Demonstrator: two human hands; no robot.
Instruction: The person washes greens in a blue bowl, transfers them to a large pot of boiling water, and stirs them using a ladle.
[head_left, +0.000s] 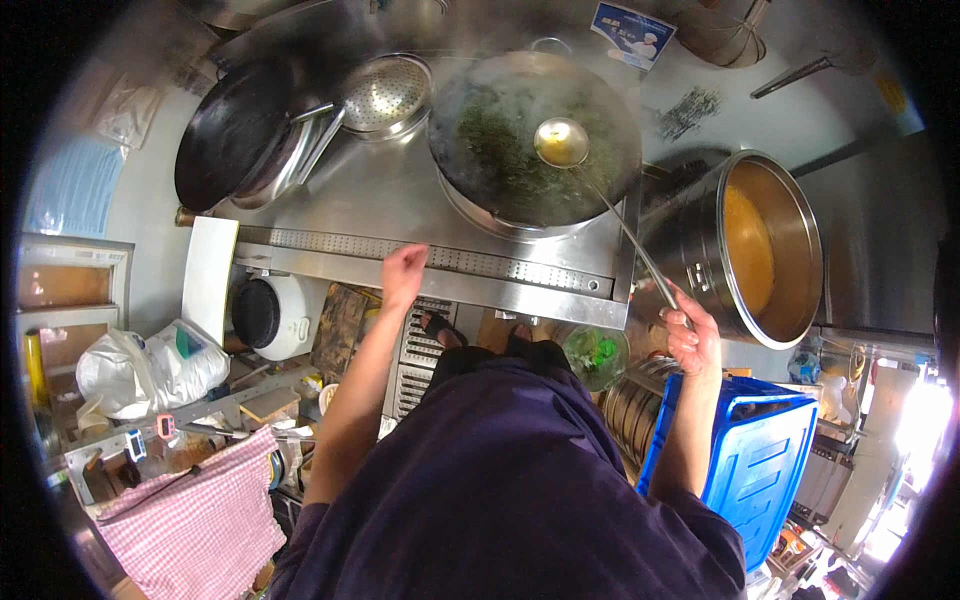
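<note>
My right hand (691, 334) is closed around the handle of a long metal ladle (561, 142). Its bowl holds some yellowish liquid and is over a large wok (480, 191) with dark green leafy contents and steam rising. My left hand (405, 274) is in front of the steel stove counter (375, 195), near its perforated edge strip, with fingers curled; whether it touches the edge or holds anything cannot be told. Right of the wok, a tall steel pot (806, 255) contains orange-brown liquid.
A perforated strainer (382, 94) lies on a steel bowl at the counter's back. Left of it, a black wok (229, 135) leans beside another pan. A blue plastic crate (761, 465) is by my right forearm. A green-lined bin (596, 356) is below the counter; a checked cloth (199, 510) hangs lower left.
</note>
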